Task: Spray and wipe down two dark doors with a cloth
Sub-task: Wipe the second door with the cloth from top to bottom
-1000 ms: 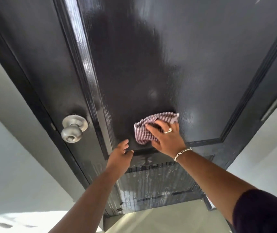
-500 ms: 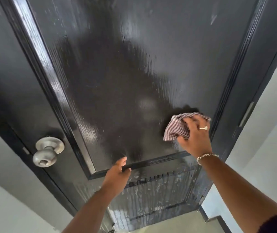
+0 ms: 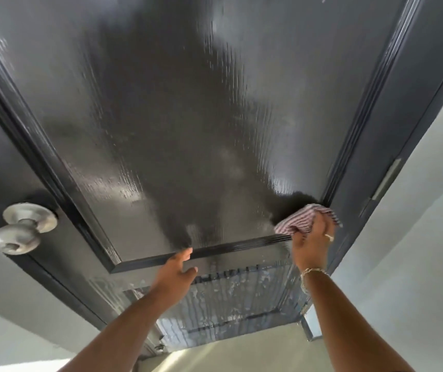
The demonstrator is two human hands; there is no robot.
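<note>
- Dark door [image 3: 161, 116] fills the view, its raised panel glossy and streaked above both hands.
- Striped cloth [image 3: 302, 221] is bunched in the right hand [image 3: 311, 245], fingers curled round it, pressed at the panel's lower right corner.
- Left hand [image 3: 176, 269] rests flat, fingers relaxed, on the moulding below the panel.
- Silver knob [image 3: 21, 228] sits well left of the left hand.

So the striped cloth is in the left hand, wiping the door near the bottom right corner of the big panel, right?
No, the cloth is in the right hand, as the head view shows. The rest holds: it wipes the door near that corner.
</note>
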